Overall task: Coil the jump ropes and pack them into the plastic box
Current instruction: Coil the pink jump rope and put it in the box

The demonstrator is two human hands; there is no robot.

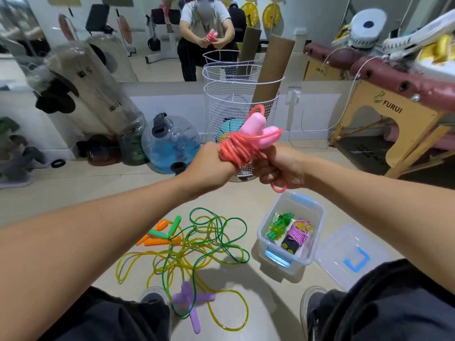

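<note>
A pink jump rope [236, 147] with two pink handles is bundled into a coil at chest height. My left hand [208, 163] grips the coil from the left. My right hand [278, 169] holds its right side, and a small loop of the cord hangs below that fist. On the floor below, green and yellow ropes [197, 244] lie tangled, with orange and green handles [163, 233] and purple handles [193, 303]. The open plastic box [268, 260] sits to the right, holding a coiled green rope [279, 223] and a coiled purple rope [298, 233].
The box lid [352, 258] lies on the floor right of the box. A white wire basket [236, 104] with cardboard tubes stands ahead, a blue water jug [170, 143] to its left, a wooden massage table [394, 112] at right. A mirror shows a person.
</note>
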